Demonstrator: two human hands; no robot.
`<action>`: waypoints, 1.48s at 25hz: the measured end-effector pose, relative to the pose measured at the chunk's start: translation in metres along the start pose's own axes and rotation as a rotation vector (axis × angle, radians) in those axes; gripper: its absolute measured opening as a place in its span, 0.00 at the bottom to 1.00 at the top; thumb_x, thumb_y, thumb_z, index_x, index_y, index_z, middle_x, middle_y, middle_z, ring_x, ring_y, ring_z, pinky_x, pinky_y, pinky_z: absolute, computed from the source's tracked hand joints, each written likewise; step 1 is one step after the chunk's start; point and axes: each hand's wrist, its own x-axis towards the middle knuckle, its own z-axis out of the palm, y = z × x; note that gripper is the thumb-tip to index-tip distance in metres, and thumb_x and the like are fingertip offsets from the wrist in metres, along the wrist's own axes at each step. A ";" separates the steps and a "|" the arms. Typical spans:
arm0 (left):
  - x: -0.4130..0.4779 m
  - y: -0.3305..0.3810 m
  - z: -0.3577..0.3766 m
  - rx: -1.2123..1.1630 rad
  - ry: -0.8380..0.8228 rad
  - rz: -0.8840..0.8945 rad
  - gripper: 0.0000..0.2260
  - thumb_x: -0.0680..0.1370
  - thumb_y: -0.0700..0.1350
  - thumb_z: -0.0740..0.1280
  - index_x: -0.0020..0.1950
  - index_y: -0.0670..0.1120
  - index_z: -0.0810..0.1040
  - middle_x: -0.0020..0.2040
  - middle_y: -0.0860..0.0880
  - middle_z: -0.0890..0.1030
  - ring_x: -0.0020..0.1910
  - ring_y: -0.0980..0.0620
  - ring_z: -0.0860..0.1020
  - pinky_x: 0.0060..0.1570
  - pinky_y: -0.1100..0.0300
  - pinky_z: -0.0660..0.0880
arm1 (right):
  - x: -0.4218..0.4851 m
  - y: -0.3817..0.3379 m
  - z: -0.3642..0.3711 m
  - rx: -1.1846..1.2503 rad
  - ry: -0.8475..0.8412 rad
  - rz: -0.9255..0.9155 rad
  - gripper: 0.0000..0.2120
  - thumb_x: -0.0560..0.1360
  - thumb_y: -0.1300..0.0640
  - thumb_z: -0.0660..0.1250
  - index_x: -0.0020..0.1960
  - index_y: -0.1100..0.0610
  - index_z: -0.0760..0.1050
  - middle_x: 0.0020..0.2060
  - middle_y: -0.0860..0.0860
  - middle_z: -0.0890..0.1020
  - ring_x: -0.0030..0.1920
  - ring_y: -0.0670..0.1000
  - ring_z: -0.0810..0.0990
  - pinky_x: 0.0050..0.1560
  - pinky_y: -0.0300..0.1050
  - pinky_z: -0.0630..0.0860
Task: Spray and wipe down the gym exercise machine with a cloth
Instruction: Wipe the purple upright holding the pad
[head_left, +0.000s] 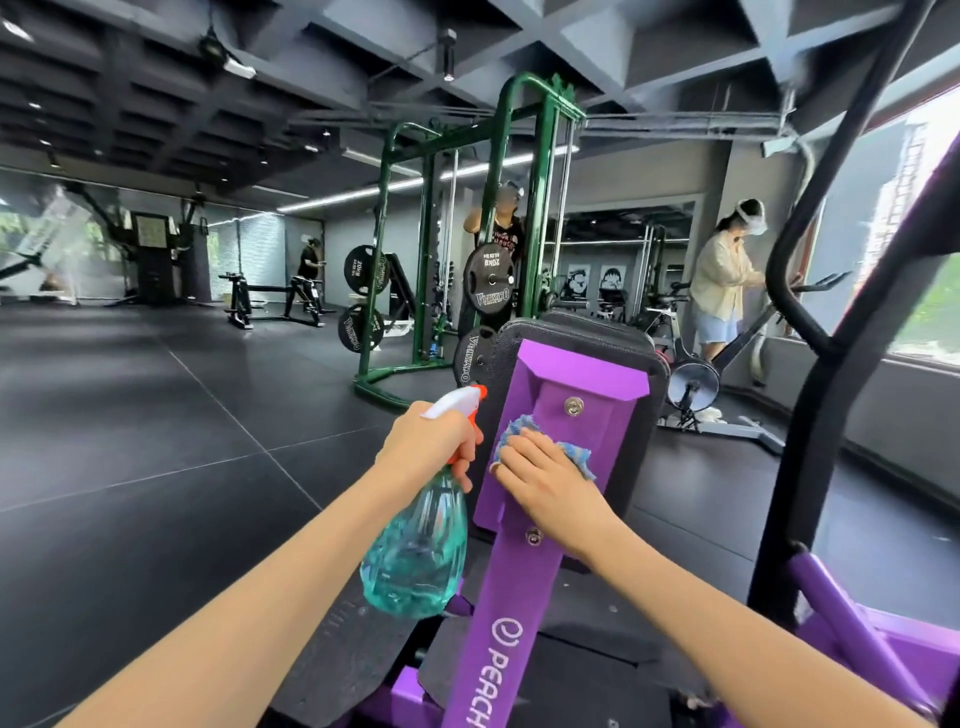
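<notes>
Seen from the wearer's head, two bare arms reach up from the six o'clock edge toward a purple gym machine (587, 384) in the middle of the view. The left hand (431, 447) is curled tight round the neck of a spray bottle (418, 545), with fingers wrapped over its orange trigger. The clear teal body hangs down toward six o'clock, and the white nozzle points toward one o'clock at the machine's black pad (597, 325). At three o'clock from that hand, just beside it, the right hand (540, 473) lies flat with its fingers straight. It presses a blue cloth (579, 457) against the purple metal plate on the back of the pad, and the cloth's edges show above and beside the fingers. A green weight rack (540, 208) hung with black weight plates (488, 278) stands behind at twelve o'clock. Three people stand farther back on the dark floor (156, 415), at ten, twelve and two o'clock.
</notes>
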 end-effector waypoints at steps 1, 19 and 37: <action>0.001 0.001 -0.003 -0.012 -0.011 0.009 0.21 0.58 0.31 0.60 0.41 0.53 0.82 0.30 0.50 0.82 0.24 0.42 0.80 0.33 0.62 0.76 | 0.008 0.006 -0.007 -0.042 -0.018 -0.006 0.12 0.72 0.65 0.55 0.47 0.59 0.77 0.44 0.55 0.79 0.50 0.58 0.79 0.61 0.51 0.68; -0.012 0.070 -0.003 -0.084 0.083 0.135 0.15 0.51 0.38 0.61 0.33 0.50 0.80 0.41 0.36 0.84 0.22 0.43 0.77 0.50 0.44 0.80 | 0.050 0.073 -0.075 0.386 0.222 0.443 0.19 0.65 0.68 0.54 0.50 0.61 0.78 0.46 0.58 0.79 0.46 0.57 0.71 0.52 0.51 0.68; -0.021 0.039 0.018 -0.078 0.019 0.051 0.20 0.55 0.37 0.61 0.42 0.51 0.80 0.47 0.36 0.83 0.23 0.43 0.77 0.49 0.47 0.81 | 0.010 0.106 -0.056 0.675 0.059 0.398 0.14 0.78 0.58 0.63 0.62 0.56 0.78 0.61 0.50 0.79 0.62 0.52 0.77 0.62 0.43 0.70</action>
